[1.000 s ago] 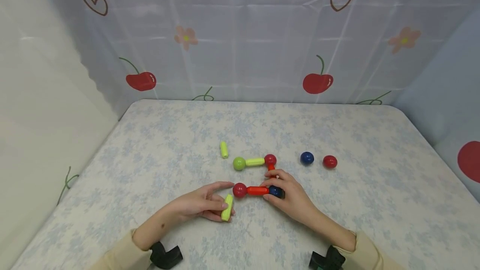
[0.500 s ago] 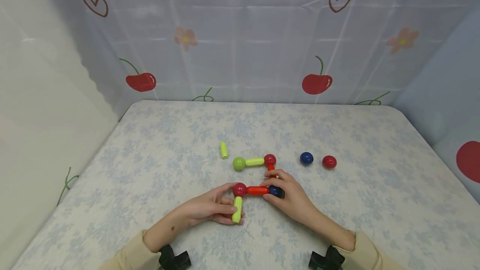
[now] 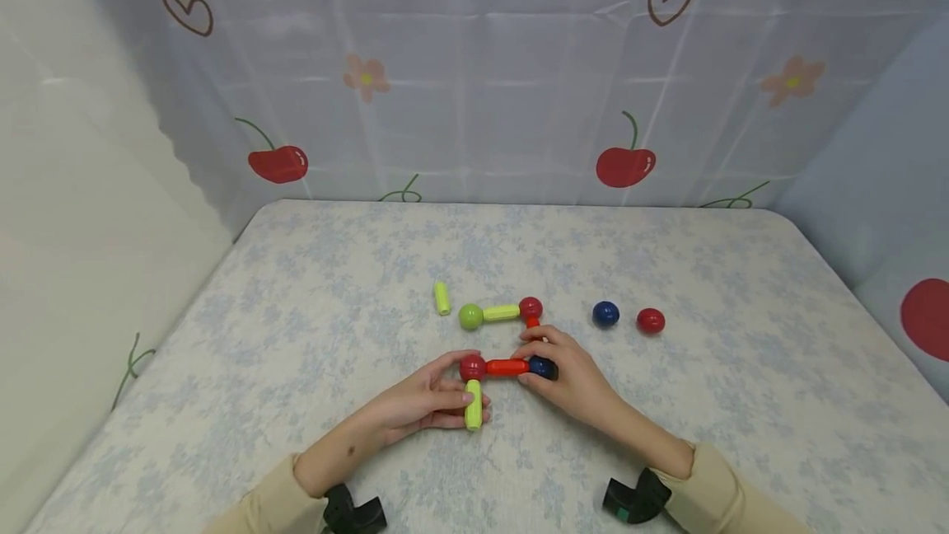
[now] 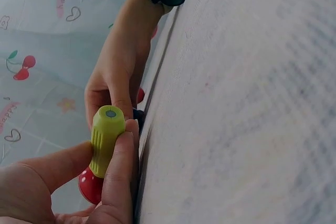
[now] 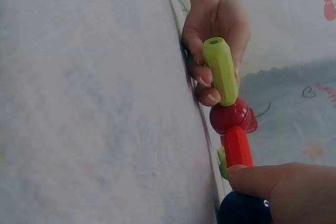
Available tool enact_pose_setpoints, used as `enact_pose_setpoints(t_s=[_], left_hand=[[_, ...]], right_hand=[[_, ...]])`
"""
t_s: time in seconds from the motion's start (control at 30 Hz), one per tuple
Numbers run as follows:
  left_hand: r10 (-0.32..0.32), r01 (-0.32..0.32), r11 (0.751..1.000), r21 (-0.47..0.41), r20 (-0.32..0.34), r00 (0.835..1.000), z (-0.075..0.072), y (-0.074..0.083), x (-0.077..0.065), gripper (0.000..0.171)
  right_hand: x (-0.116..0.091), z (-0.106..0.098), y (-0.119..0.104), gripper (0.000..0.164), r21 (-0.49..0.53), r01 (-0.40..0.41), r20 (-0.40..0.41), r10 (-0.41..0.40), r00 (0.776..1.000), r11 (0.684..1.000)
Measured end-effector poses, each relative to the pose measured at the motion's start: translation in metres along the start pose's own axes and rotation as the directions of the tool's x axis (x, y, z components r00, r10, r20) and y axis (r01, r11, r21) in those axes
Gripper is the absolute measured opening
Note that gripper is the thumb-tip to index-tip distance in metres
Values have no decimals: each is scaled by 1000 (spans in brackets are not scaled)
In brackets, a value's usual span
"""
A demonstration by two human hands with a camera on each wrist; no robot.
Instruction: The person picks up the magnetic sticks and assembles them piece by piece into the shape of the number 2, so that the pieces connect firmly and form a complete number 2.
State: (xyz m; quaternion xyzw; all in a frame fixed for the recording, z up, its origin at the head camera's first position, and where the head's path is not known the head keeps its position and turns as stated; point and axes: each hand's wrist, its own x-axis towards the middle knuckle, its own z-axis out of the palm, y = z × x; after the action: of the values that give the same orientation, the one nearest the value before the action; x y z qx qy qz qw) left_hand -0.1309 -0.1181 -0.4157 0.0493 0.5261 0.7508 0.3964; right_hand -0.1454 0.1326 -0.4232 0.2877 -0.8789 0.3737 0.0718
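Note:
My left hand (image 3: pixel 418 402) pinches a yellow-green ribbed rod (image 3: pixel 473 406) between thumb and fingers. The rod's far end meets a red ball (image 3: pixel 472 367), and the index finger lies along that ball. From the ball an orange-red rod (image 3: pixel 507 367) runs right to a dark blue ball (image 3: pixel 544 367). My right hand (image 3: pixel 571 369) grips this blue ball, its thumb at the joint with the red rod. Another red rod, mostly hidden by the right fingers, leads up to a second red ball (image 3: pixel 530 308). That one joins a yellow-green rod (image 3: pixel 501 313) ending in a green ball (image 3: pixel 470 316).
A loose yellow-green rod (image 3: pixel 441 298) lies behind the chain on the left. To the right sit a loose blue ball (image 3: pixel 605 314) and a loose red ball (image 3: pixel 651 320). The patterned table (image 3: pixel 334 270) ends at a printed curtain (image 3: pixel 460 89).
My left hand has moved right, bringing its yellow-green rod against the nearer red ball. Both hands and the whole chain have then shifted slightly away from me.

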Motion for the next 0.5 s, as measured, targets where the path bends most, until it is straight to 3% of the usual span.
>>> enact_pose_setpoints(t_s=[0.17,0.3,0.4,0.5], left_hand=[[15,-15,1000,-5,-5,1000,-1,0,1,63],[15,-15,1000,0,-19,1000,0,0,1,63],[12,-12,1000,2,-26,1000,1,1,1,62],[15,-15,1000,11,-32,999,1,1,1,62]], right_hand=[[3,-5,-2,31,-7,-9,50,10,999,1000],[6,-22,-1,45,-23,-27,78,28,997,999],[9,-41,5,43,-113,-48,-11,47,999,992],[10,-58,16,38,-260,-120,-127,89,988,958]])
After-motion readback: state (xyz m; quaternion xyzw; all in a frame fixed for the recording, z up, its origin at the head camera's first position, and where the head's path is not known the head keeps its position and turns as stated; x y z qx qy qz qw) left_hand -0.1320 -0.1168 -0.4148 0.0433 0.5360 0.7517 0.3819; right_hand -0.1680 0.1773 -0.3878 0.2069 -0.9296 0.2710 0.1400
